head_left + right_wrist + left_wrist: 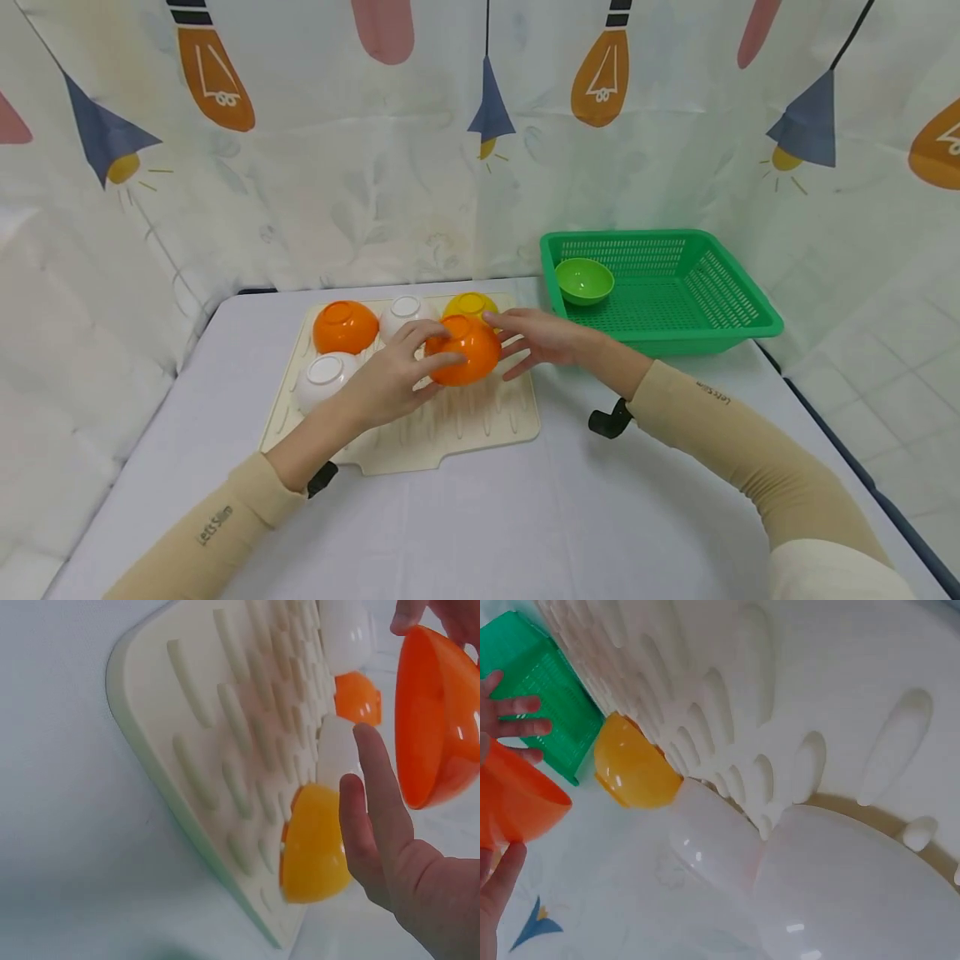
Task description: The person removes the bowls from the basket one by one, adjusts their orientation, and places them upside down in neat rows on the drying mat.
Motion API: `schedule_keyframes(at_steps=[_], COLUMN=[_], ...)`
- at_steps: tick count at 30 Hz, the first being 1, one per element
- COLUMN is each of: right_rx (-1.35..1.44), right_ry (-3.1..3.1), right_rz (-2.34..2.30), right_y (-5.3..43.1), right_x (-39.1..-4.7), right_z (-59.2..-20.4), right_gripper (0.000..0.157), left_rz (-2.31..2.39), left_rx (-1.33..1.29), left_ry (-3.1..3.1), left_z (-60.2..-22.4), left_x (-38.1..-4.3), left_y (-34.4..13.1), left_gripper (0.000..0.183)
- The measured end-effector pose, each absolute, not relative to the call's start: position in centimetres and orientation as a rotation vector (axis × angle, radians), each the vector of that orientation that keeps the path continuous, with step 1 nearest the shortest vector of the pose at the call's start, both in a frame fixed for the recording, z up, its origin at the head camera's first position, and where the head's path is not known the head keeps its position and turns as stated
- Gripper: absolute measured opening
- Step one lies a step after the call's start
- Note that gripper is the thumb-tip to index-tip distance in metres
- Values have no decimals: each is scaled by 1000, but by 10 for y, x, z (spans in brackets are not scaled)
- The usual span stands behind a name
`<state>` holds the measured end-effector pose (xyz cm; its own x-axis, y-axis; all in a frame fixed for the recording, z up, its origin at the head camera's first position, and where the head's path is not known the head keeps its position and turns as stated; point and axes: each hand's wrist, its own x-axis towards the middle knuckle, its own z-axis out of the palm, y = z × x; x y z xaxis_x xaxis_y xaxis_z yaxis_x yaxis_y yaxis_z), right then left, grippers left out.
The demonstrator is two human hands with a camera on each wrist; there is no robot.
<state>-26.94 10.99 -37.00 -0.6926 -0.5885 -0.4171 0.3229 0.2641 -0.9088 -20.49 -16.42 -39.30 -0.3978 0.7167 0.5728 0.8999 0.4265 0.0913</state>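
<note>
My left hand (pixel 392 377) grips an orange bowl (pixel 474 354) between thumb and fingers, lifted above a cream ridged draining board (pixel 487 418). The right hand (pixel 546 337) is at the bowl's right side with fingers spread. In the right wrist view a gap shows between those fingers (pixel 382 780) and the bowl; whether the thumb touches it I cannot tell. Upside down on the board sit another orange bowl (pixel 345 327), a white bowl (pixel 327 375), a second white bowl (pixel 405 308) and a yellow bowl (pixel 470 303), partly hidden behind the held one.
A green plastic basket (pixel 675 342) stands at the table's back right, with a light green bowl (pixel 585 282) upright in its left end. White cloth covers the table (pixel 487 533). A patterned curtain (pixel 420 183) hangs behind and at the sides.
</note>
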Motion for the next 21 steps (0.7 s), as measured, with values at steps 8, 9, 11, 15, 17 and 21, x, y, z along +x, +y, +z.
schedule_keyframes(at_steps=[8, 9, 11, 15, 17, 21], right_rx=[-229, -228, -230, -234, -236, -242], right_ry=[1830, 1842, 1860, 1882, 1890, 1911], right_rz=[-1506, -1496, -1484, -1485, -1494, -1501], right_y=[107, 106, 106, 105, 106, 106], right_x=[-266, -266, -265, -263, -263, -263], right_z=[-372, -372, -372, -372, -372, -372], right_gripper=[62, 60, 56, 51, 50, 49], left_rz=[-228, -208, -195, -208, -251, -437], left_rx=[-1492, -1497, -1503, -1501, -1488, -1400], left_ry=[-2092, -2089, -2083, -2088, -2117, -2259], left_z=[-396, -397, -398, -401, -403, -408], left_x=[-201, -201, -200, -201, -202, -204], left_y=[-154, -153, -152, -150, -149, -149], left_gripper=[45, 44, 44, 43, 49, 69])
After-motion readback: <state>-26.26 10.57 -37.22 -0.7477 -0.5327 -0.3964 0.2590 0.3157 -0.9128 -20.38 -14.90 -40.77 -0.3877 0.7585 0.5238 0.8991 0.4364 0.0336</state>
